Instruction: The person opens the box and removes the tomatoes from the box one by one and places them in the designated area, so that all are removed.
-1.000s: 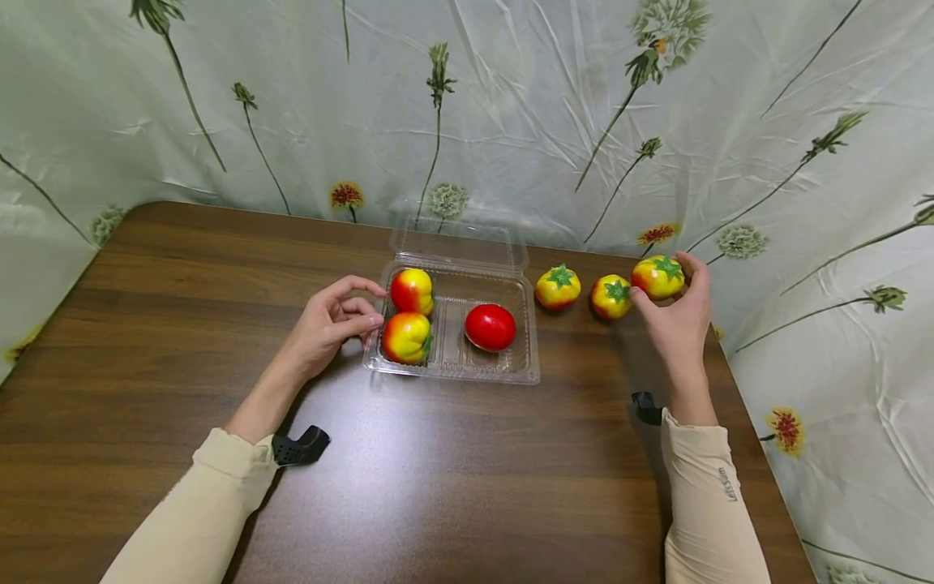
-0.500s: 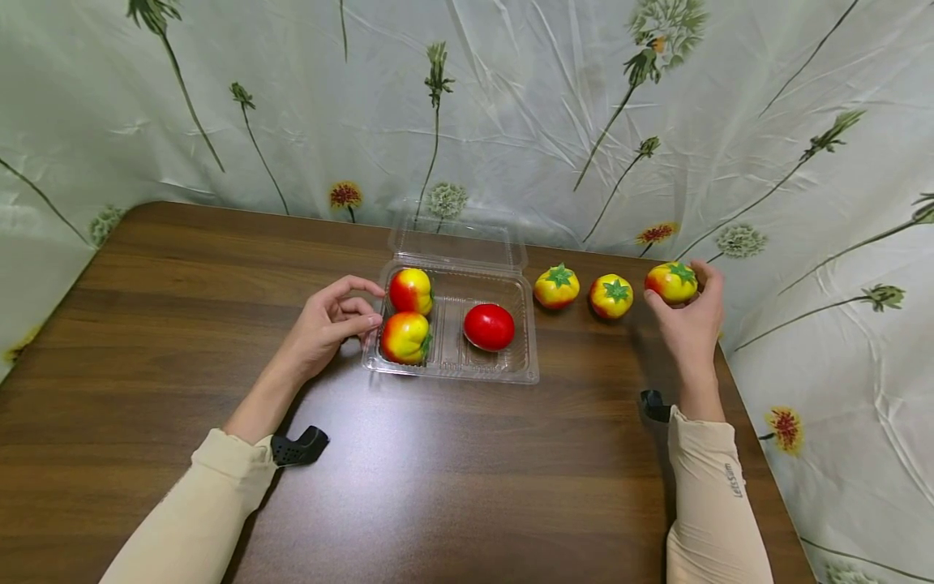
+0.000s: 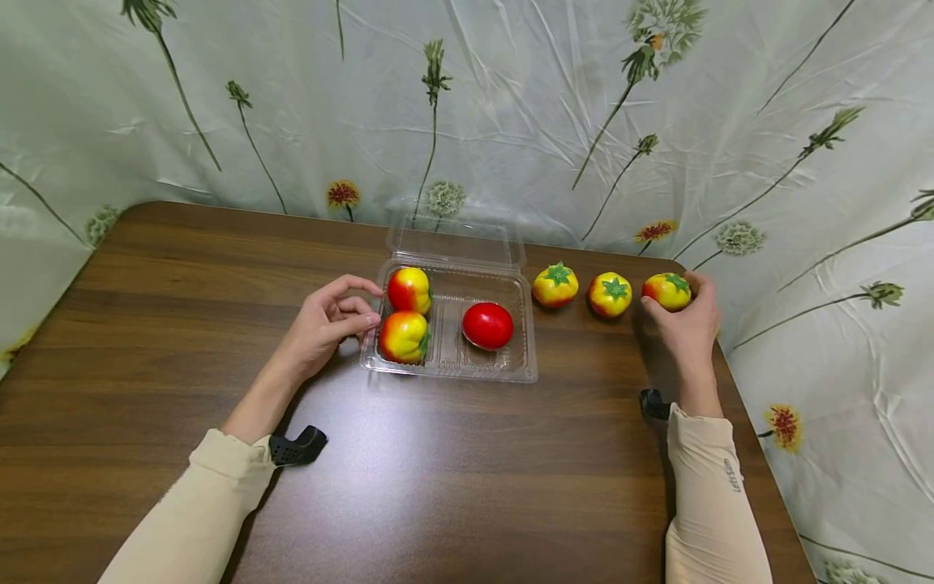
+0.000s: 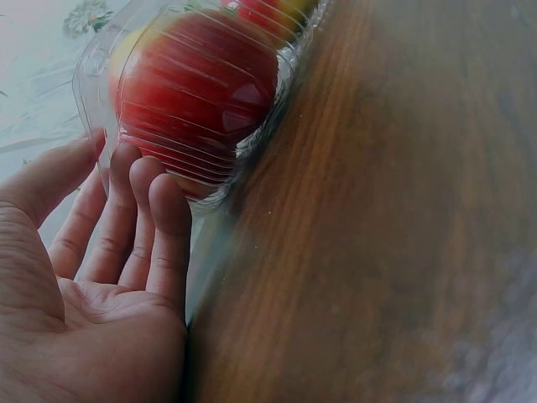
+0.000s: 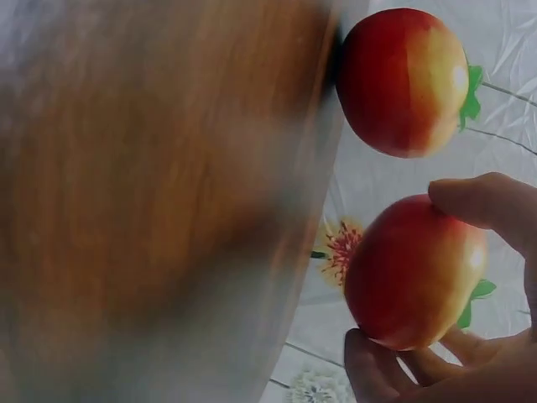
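Note:
My right hand (image 3: 689, 320) holds a red-and-yellow toy fruit (image 3: 666, 291) with a green star-shaped top, thumb on one side and fingers on the other. In the right wrist view that fruit (image 5: 415, 273) sits in the grip; whether it touches the table I cannot tell. My left hand (image 3: 324, 324) is at the left rim of a clear plastic clamshell container (image 3: 448, 375), thumb on the rim and fingertips against the wall in the left wrist view. Inside lie two red-and-yellow fruits (image 3: 404, 337) at the left and a smooth red oval one (image 3: 488, 326) at the right.
Two more red-and-yellow fruits, a left one (image 3: 555, 285) and a middle one (image 3: 610, 294), stand on the brown wooden table (image 3: 467, 487) between container and right hand. The container's lid (image 3: 456, 242) leans back toward a flower-printed curtain (image 3: 511, 122) behind the table.
My right hand has moved a little to the right and then down, carrying the fruit away from the middle one. The left hand and the container have stayed in place.

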The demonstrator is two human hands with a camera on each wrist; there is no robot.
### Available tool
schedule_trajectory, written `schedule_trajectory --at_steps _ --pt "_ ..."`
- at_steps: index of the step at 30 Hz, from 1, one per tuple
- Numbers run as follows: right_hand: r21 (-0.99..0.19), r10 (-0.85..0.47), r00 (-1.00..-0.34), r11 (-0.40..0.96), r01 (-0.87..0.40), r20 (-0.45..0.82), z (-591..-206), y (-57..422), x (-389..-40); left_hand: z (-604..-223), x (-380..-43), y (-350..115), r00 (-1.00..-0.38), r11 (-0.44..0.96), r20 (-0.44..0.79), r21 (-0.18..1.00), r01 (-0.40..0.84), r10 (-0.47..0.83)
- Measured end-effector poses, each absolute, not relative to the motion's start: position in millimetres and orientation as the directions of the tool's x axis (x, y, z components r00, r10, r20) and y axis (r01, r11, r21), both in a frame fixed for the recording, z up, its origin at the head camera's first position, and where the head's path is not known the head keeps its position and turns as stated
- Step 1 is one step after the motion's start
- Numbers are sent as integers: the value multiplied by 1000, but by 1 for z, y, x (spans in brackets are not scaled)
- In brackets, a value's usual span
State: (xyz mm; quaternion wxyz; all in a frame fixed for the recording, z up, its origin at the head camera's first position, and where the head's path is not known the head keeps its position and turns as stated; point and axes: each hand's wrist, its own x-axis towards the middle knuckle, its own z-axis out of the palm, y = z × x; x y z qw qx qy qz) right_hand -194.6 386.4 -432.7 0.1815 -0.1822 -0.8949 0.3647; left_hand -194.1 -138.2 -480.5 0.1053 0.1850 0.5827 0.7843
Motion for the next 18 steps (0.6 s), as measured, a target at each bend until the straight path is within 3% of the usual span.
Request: schedule_trajectory --at_steps 7,18 --pt "-667 426 -899 700 255 103 -439 390 -195 -480 -194 -138 -910 -294 165 955 50 380" --pt "-633 404 -910 730 259 93 -443 395 -195 -480 -194 -138 -911 -285 161 957 51 380"
